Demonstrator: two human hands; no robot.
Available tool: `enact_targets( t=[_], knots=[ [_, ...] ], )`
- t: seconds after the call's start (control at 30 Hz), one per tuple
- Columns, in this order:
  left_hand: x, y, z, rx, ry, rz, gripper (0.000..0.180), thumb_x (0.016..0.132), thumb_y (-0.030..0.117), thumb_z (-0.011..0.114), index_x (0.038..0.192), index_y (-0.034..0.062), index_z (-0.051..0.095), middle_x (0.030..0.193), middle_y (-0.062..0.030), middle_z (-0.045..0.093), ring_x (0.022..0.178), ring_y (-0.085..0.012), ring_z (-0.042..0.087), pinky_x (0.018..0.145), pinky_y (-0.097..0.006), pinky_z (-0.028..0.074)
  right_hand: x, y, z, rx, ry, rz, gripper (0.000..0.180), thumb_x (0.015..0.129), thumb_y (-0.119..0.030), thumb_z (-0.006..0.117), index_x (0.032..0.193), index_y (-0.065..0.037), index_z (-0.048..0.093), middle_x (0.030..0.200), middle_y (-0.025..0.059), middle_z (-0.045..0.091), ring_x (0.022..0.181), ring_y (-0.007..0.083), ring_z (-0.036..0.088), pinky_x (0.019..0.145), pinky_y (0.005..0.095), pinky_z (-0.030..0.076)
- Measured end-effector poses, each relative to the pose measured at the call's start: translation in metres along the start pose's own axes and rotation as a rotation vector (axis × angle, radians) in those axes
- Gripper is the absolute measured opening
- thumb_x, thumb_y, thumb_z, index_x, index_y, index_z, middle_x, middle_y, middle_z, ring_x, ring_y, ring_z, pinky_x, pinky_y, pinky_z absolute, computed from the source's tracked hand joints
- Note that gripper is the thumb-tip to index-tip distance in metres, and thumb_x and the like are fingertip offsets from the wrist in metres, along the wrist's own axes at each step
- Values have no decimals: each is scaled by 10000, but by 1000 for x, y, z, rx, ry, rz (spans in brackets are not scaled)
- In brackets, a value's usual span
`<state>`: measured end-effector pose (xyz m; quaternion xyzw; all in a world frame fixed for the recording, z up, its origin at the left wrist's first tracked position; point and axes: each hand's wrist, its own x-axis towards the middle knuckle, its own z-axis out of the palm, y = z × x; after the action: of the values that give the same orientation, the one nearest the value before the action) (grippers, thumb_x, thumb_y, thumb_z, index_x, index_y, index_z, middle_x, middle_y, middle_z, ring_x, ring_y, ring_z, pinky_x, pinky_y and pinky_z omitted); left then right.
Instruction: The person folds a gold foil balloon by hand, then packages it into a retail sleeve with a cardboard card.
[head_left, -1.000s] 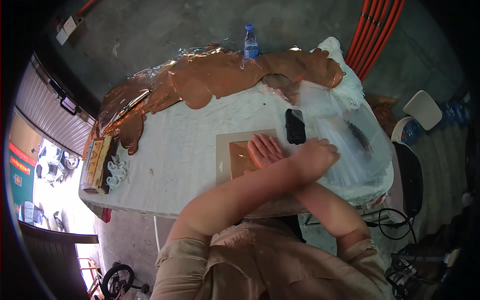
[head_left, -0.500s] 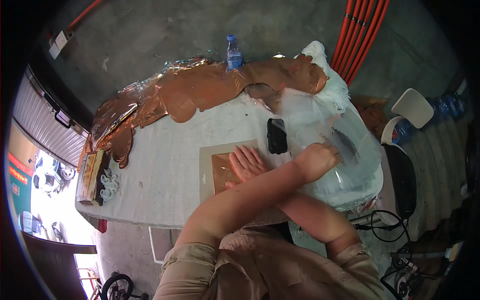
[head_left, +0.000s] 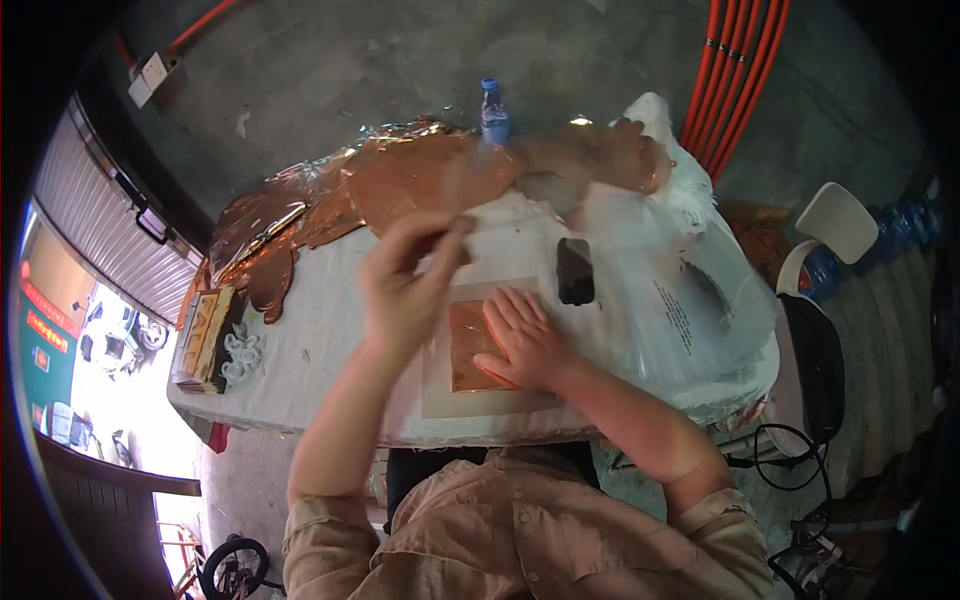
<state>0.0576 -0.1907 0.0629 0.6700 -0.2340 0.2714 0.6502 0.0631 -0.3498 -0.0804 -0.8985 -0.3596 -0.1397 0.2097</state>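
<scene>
My right hand (head_left: 525,340) lies flat, fingers stretched out, on a square copper-coloured sheet (head_left: 468,350). That sheet rests on a larger grey-beige backing (head_left: 435,385) near the table's front edge. Raised to the left of it, above the table, is my left hand (head_left: 405,275), smeared by motion. Its fingers are curled and pinched together. A faint see-through blur trails beyond the fingertips, too indistinct to name. Right of the backing sits a black phone-like object (head_left: 575,270). Clear plastic bags (head_left: 670,310) with dark print lie in a heap farther right.
Crumpled copper-coloured foil (head_left: 400,185) spreads along the table's far edge, by a blue-capped bottle (head_left: 494,115). At the left end stand a stack of boxes (head_left: 208,340) and a white cord bundle (head_left: 241,355). A pale chair (head_left: 835,225) stands at the right.
My left hand has swung from the plastic bags on the right, across my right forearm, to the left side. My right hand stays flat on the copper-coloured sheet. The view has shifted slightly.
</scene>
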Motion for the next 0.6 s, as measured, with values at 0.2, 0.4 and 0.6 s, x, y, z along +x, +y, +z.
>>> enact_targets(
  t=[0.2, 0.4, 0.6],
  knots=[
    [-33, 36, -129, 856, -332, 190, 191, 709, -47, 680, 878, 35, 650, 877, -64, 682, 870, -224, 617, 734, -338, 507, 2, -1, -7, 1, -114, 37, 768, 871, -487, 543, 1385, 50, 353, 1457, 243, 328, 1393, 354, 259, 1157, 461, 148],
    [-83, 9, -203, 1098, -607, -110, 216, 687, -74, 645, 869, 41, 663, 968, -61, 687, 965, -269, 599, 811, -375, 505, 4, -3, -11, -38, -195, 54, 789, 888, -484, 525, 1434, 29, 276, 1497, 215, 272, 1418, 328, 208, 1168, 448, 122],
    [-77, 11, -211, 1026, -621, -381, 214, 710, 2, 681, 920, 42, 669, 1052, -94, 676, 1038, -309, 593, 872, -382, 496, 4, -3, -15, -73, -250, 84, 797, 896, -506, 504, 1454, 5, 254, 1519, 189, 243, 1430, 299, 190, 1174, 432, 101]
  ],
)
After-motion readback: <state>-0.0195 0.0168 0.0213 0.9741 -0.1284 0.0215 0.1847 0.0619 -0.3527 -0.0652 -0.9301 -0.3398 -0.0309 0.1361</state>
